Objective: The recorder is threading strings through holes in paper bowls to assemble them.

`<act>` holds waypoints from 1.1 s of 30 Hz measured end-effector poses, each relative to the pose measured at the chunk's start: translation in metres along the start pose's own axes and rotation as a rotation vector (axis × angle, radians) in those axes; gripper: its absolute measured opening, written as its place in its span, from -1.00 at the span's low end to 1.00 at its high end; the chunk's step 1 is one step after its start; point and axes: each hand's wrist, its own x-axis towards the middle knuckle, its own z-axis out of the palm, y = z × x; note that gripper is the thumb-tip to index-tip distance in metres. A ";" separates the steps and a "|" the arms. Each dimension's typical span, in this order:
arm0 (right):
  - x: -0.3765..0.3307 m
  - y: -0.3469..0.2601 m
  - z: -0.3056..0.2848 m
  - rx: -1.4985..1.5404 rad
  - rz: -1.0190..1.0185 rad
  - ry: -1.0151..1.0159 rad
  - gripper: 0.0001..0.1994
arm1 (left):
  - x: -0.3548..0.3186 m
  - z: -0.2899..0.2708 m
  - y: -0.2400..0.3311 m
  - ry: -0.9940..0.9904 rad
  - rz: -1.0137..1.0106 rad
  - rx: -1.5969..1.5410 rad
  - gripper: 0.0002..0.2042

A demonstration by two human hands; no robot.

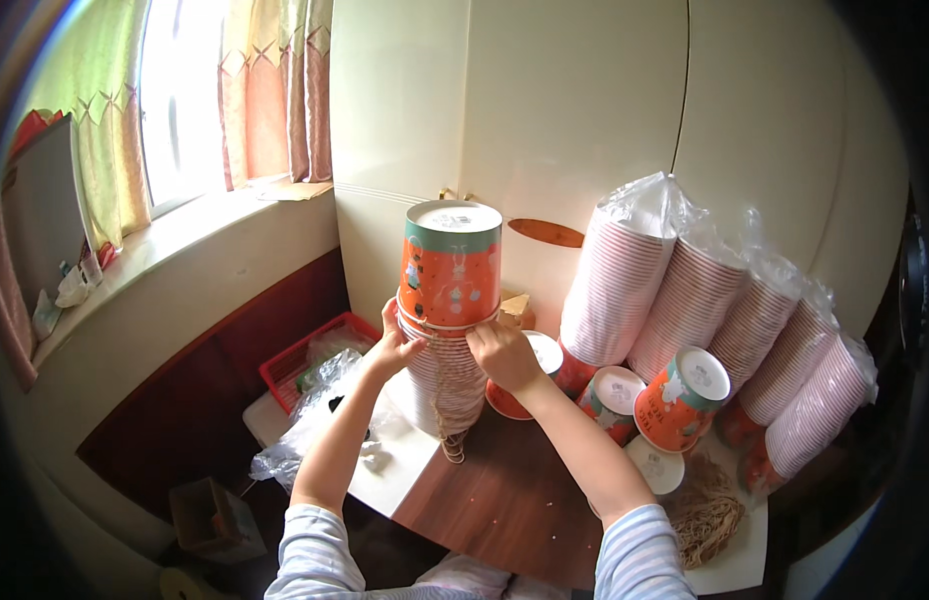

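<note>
In front of me a tall stack of nested paper buckets [425, 385] stands upside down on the table. Its top bucket [451, 265] is orange with a green band and a white base facing up. My left hand [390, 350] grips the left side by that bucket's rim, with the thumb across the front. On the right of the rim, my right hand [505, 355] is closed with its fingers curled; what they pinch is hidden. Thin tan cord [450, 410] hangs in loops down the front of the stack, below and between my hands.
Several plastic-wrapped bucket stacks [615, 290] lean at the right. Loose orange buckets [675, 410] stand before them, near a heap of tan cord [707, 515]. A red basket [285, 375] and clear plastic bags [320, 410] lie left. Behind are pale cupboard doors [575, 100].
</note>
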 end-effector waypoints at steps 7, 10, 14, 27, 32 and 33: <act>0.004 -0.001 -0.010 0.011 0.039 0.009 -0.97 | 0.002 0.001 0.005 0.016 0.041 -0.007 0.00; 0.013 0.000 -0.019 0.118 0.030 0.023 -0.94 | 0.002 -0.002 0.008 0.013 0.006 0.082 -0.01; 0.022 -0.004 -0.015 0.040 0.056 0.036 -0.93 | 0.000 -0.007 0.000 0.036 0.012 0.165 -0.07; 0.010 0.008 -0.017 0.056 0.038 -0.023 -0.94 | -0.003 0.000 0.007 0.043 -0.082 -0.071 -0.17; 0.013 0.007 -0.016 0.036 0.025 0.006 -0.95 | -0.003 -0.013 -0.006 0.043 -0.055 0.179 -0.23; 0.010 0.006 -0.015 0.042 0.041 0.000 -0.94 | -0.003 -0.010 -0.005 0.039 -0.057 0.174 -0.23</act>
